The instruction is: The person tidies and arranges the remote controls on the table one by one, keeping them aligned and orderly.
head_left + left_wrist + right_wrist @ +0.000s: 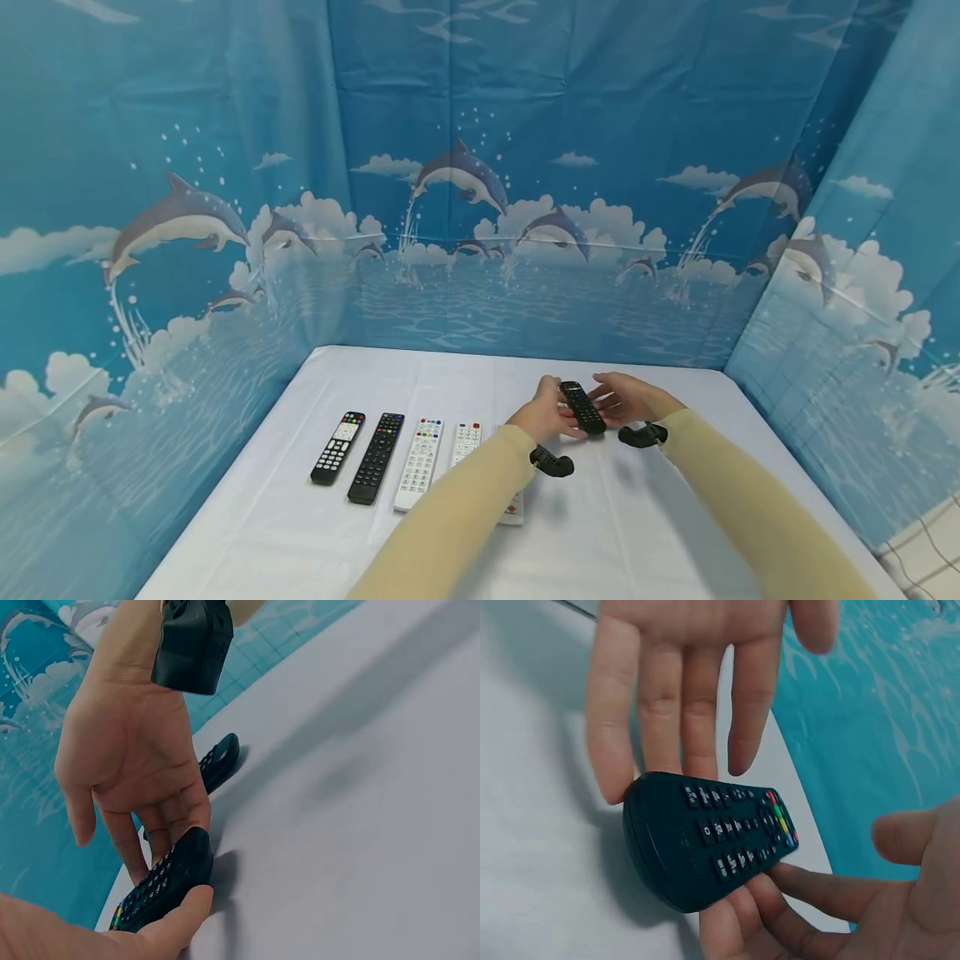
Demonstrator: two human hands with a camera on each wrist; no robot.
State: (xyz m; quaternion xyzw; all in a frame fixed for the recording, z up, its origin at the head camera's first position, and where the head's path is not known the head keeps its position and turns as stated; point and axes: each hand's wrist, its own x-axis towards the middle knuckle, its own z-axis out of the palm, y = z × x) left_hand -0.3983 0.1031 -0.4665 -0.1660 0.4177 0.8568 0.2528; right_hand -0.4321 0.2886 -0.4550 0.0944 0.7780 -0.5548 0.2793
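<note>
A black remote control point(582, 408) is held up at a tilt between both hands, its keys facing up and coloured buttons at the far end. My left hand point(547, 412) supports it from the left; in the right wrist view that hand's fingers point(658, 705) are straight, one fingertip touching a corner and the thumb apart. From the other side my right hand point(633, 398) touches the remote point(705, 840) with extended fingers, partly hidden behind it. Its thumb point(904, 834) stands off the remote.
Left on the white table point(622, 533) lie a black-and-silver remote point(337, 447), a long black remote point(377, 458) and white remotes point(420, 464), partly behind the left sleeve. A dark remote-like object point(220, 761) lies beyond the right hand. Dolphin-print curtains point(525, 308) border the table.
</note>
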